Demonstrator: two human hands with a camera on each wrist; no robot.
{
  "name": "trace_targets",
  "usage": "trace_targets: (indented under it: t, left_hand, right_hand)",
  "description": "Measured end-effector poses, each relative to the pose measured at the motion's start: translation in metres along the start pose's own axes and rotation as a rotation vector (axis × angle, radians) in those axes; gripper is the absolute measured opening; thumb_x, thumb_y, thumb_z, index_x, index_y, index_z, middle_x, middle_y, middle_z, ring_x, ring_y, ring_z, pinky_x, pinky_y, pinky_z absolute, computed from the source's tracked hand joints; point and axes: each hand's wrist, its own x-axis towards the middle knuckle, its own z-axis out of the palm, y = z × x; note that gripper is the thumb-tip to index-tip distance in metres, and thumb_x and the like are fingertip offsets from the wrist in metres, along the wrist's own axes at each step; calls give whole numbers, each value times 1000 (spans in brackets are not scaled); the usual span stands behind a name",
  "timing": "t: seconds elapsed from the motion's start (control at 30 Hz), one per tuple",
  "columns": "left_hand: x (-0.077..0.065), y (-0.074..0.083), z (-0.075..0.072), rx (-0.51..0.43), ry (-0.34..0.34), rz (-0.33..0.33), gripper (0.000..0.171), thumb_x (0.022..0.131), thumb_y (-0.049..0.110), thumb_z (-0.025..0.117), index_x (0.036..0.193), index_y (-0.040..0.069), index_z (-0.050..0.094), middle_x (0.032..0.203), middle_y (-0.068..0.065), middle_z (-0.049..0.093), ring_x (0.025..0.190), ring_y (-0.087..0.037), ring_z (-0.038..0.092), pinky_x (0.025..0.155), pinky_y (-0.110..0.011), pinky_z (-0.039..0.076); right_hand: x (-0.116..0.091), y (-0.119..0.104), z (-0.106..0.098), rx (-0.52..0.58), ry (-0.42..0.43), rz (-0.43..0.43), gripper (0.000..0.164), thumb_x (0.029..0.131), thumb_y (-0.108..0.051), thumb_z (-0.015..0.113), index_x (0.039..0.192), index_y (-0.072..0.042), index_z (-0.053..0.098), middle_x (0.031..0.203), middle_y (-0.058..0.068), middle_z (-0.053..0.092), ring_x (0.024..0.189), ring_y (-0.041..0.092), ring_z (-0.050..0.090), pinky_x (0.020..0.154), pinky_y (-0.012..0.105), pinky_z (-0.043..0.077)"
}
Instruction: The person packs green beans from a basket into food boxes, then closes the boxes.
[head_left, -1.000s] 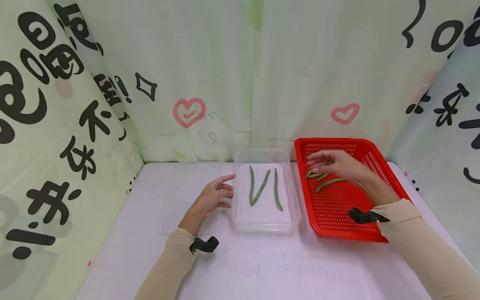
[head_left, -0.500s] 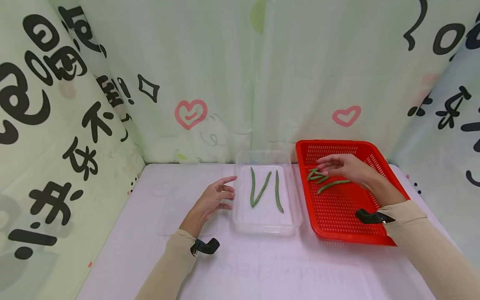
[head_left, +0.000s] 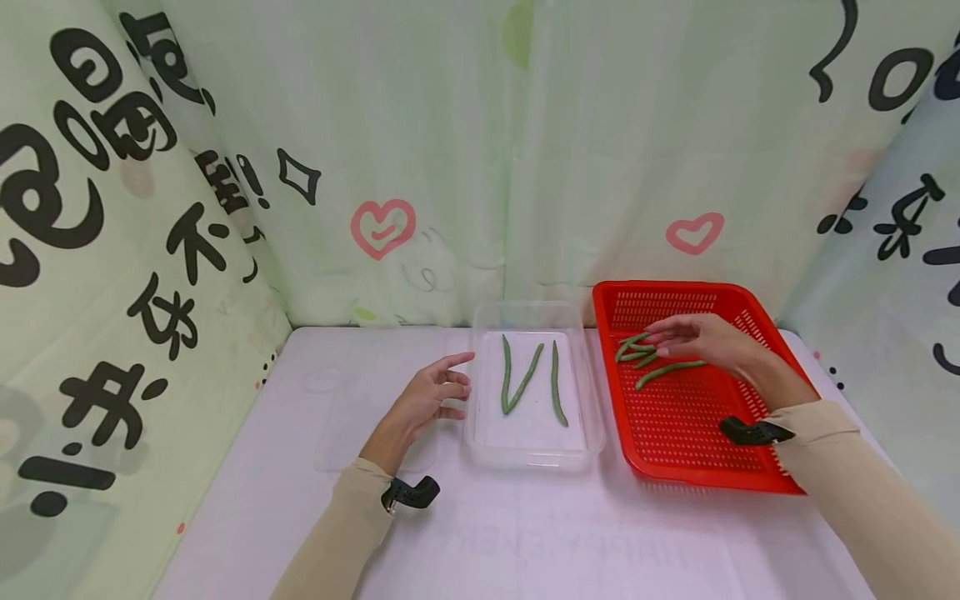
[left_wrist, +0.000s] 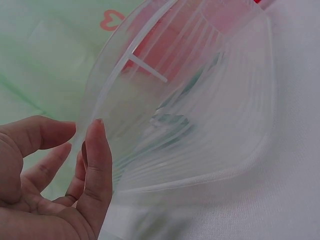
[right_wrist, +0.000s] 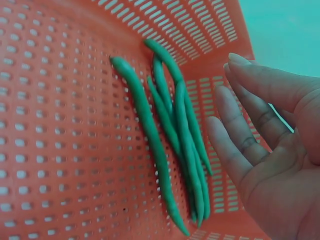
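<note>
Overall, in the head view, the right hand (head_left: 696, 340) is poised over the red basket (head_left: 675, 437), fingers extended and directed left. A bunch of green beans (head_left: 637, 347) lies at and to the left of its fingertips, mostly slanting from near left to far right; the fingers hide part of it. On the near side of the fingers, a loose bean (head_left: 666, 372) slants likewise, its right end close beneath the hand. The left hand (head_left: 427, 396) is spread beside the clear container (head_left: 534, 459). To its right, inside, two beans form a V (head_left: 525, 380) pointing toward the person, and a third bean (head_left: 557, 387) lies nearly straight away from them. Compared with one second earlier, the right hand has shifted right, uncovering more of the bunch; the left hand is unchanged.

In the left wrist view, the fingers are parted and the container's wall stands between them and the blurred beans; contact cannot be told.

In the right wrist view, the fingers are apart, the bunch lying between fingertips and loose bean.
</note>
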Motion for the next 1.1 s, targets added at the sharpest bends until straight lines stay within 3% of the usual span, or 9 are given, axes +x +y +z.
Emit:
trace_targets:
  t: [0.27, 0.5, 0.67, 0.8, 0.97, 1.1]
  left_hand:
    - [0, -1, 0, 0, -7, 4, 52, 96, 4, 65, 143, 27, 59, 109, -7, 57, 92, -21, 62, 68, -31, 61]
    - [-1, 0, 0, -1, -8, 10, 52, 96, 4, 65, 143, 26, 59, 109, -8, 57, 91, -21, 62, 68, -32, 61]
    - [-1, 0, 1, 2, -9, 12, 53, 96, 3, 64, 144, 25, 58, 108, -7, 57, 93, -22, 62, 68, -31, 61]
    - [-1, 0, 1, -1, -6, 6, 54, 96, 3, 64, 145, 24, 57, 107, -6, 57, 92, -22, 62, 67, -31, 60]
    - [0, -1, 1, -7, -3, 4, 53, 96, 3, 64, 144, 25, 58, 107, -6, 57, 91, -21, 62, 66, -31, 60]
    - [0, -1, 0, -9, -1, 9, 53, 96, 3, 65, 143, 26, 59, 107, -6, 58, 92, -22, 62, 66, -31, 60]
  right_hand:
    - [2, 13, -3, -59, 16, 32, 48, 97, -11, 68, 140, 4, 55, 131, 26, 64, 109, 22, 69, 89, 32, 59]
    - [3, 19, -5, -35, 9, 53, 49, 96, -11, 69, 140, 4, 56, 131, 26, 64, 109, 15, 65, 91, 36, 59]
    - [6, 24, -5, -65, 12, 53, 48, 95, -12, 71, 138, 4, 58, 132, 27, 63, 114, 27, 60, 87, 33, 59]
    - [7, 28, -4, -63, 1, 83, 50, 95, -12, 70, 140, 4, 56, 134, 25, 62, 123, 38, 56, 91, 35, 58]
    - [6, 30, -2, -77, -2, 101, 52, 96, -14, 70, 142, 3, 55, 137, 23, 61, 125, 39, 55, 100, 45, 54]
    - [6, 31, -3, -100, -2, 92, 50, 96, -13, 69, 141, 3, 55, 137, 24, 61, 123, 37, 57, 100, 43, 54]
